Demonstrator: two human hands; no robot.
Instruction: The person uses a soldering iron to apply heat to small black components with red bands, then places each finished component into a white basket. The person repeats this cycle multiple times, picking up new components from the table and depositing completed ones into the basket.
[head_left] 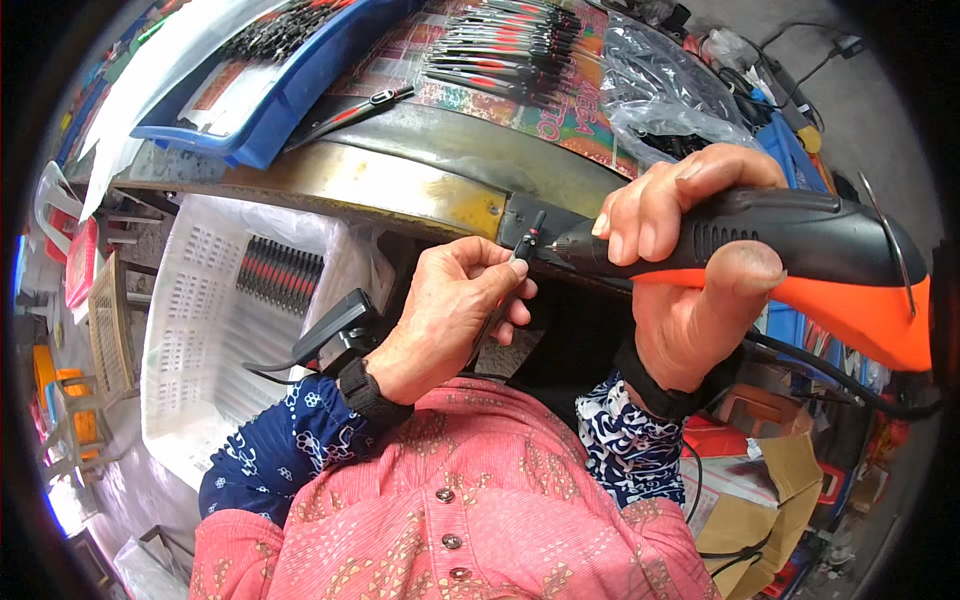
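Slim black piece [527, 245] and power tool [800, 235] held close at the counter [400, 185] edge

The slim piece is pinched upright between thumb and fingers of the left hand [440, 305], just below the counter's metal rim. The black-and-orange tool is gripped in the right hand [680, 325], fingers over its top and thumb below, its nose pointed at the piece; whether the two are touching cannot be told. Below the counter, similar black-and-red pieces [281, 276] are stacked in a white basket [185, 335]. On top, a row of pieces [500, 50] is laid out beside a clear bag [670, 90], and a single piece [350, 116] is placed near a blue tray [285, 105].
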